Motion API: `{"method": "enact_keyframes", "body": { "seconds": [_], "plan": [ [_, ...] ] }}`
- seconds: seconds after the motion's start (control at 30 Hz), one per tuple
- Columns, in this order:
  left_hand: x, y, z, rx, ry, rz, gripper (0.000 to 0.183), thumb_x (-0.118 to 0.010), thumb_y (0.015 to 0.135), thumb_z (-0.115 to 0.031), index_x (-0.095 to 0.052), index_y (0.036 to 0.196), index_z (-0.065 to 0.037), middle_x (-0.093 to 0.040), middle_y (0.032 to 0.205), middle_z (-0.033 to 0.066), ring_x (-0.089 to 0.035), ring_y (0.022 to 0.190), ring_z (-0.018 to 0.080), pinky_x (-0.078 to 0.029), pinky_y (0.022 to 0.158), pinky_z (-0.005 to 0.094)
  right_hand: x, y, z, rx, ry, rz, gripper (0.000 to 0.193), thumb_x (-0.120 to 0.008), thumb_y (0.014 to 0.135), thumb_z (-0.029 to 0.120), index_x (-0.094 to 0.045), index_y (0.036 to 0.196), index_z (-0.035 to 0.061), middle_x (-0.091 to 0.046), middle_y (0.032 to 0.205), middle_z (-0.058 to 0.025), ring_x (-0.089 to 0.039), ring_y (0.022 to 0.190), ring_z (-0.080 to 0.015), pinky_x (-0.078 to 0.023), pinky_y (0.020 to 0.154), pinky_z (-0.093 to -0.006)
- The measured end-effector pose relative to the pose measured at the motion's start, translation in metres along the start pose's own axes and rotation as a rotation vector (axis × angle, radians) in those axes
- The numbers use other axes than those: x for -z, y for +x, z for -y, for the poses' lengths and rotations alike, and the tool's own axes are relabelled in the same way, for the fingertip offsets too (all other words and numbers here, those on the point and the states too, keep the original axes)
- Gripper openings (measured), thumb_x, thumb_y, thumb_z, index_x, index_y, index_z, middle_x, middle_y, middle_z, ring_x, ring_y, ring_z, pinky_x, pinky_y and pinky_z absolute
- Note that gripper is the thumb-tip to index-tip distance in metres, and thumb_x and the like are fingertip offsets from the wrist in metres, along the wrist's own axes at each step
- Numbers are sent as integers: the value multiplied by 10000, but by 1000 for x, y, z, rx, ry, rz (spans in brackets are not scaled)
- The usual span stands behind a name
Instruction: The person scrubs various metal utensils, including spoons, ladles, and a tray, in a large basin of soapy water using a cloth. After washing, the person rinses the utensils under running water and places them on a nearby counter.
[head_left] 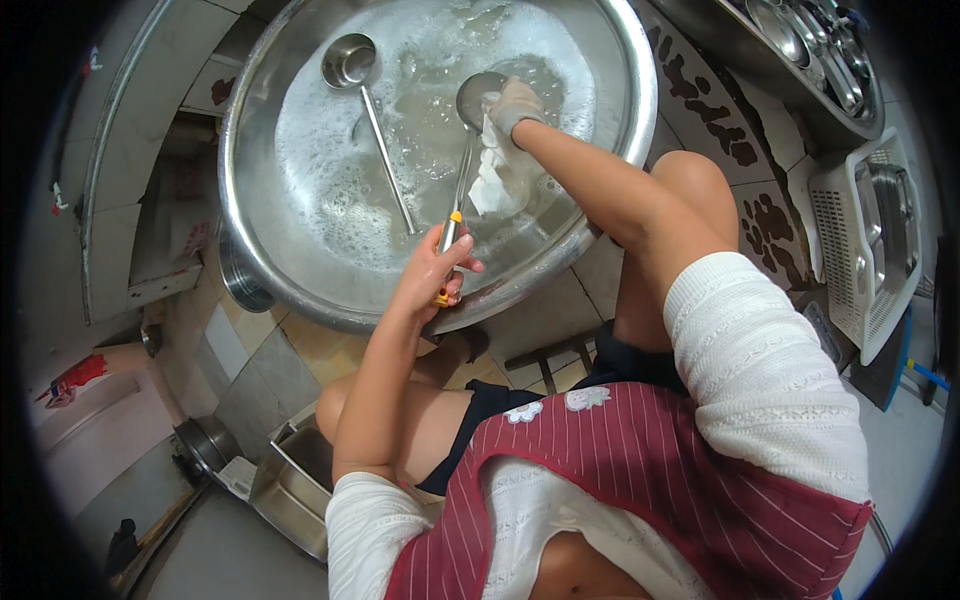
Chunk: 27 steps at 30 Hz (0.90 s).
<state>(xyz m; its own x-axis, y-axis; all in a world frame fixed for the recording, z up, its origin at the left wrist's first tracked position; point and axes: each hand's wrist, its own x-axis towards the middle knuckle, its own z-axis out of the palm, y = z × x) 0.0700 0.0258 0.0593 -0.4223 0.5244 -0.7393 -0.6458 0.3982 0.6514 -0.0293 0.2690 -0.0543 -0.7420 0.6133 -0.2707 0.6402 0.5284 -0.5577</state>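
Note:
My left hand point(430, 268) is wrapped round the steel and yellow handle of a ladle point(466, 165) over the near part of a large round steel basin point(641, 90). The ladle's bowl reaches into the sudsy water. My right hand point(517, 104), in a pale glove, is at that bowl and grips a white cloth point(490, 180) that trails down beside the ladle's shaft. Part of the right fingers is hidden by the cloth and bowl. A second steel ladle point(349, 62) lies in the foamy water to the left, its long handle pointing toward me.
At the far right a steel tub point(868, 125) holds several metal utensils. Below it stands a white plastic basket point(838, 215) with metal trays inside. A rectangular steel container point(285, 490) and a round pot point(207, 443) sit on the floor at the lower left.

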Motion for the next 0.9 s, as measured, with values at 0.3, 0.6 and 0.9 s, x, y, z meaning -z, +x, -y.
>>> {"method": "enact_keyframes", "body": {
  "seconds": [0.3, 0.6, 0.9],
  "plan": [
    [4, -12, -5, 106, -179, 122, 390, -576, 908, -204, -401, 1252, -143, -335, 627, -24, -296, 420, 38, -269, 379, 204, 4, 5, 2, 331, -287, 38, 290, -512, 873, 111, -521, 1134, -16, -556, 1149, -224, -563, 1096, -367, -489, 884, -426],
    [6, -18, -2, 83, -237, 130, 438, -581, 901, -180, -379, 1289, -153, -348, 618, -27, -311, 411, 37, -273, 363, 191, 33, -11, 24, 410, -449, 101, 326, -572, 842, 142, -572, 1136, 0, -566, 1139, -230, -600, 1045, -361, -491, 890, -461],
    [33, 25, 9, 60, -388, -38, 248, -486, 945, -386, -426, 1070, -181, -426, 586, 1, -370, 376, 57, -318, 352, 223, 1, -107, 26, 692, 3, 214, 297, -589, 790, 88, -570, 1083, 131, -563, 1051, -167, -598, 979, -342, -490, 830, -412]
  ]
}}
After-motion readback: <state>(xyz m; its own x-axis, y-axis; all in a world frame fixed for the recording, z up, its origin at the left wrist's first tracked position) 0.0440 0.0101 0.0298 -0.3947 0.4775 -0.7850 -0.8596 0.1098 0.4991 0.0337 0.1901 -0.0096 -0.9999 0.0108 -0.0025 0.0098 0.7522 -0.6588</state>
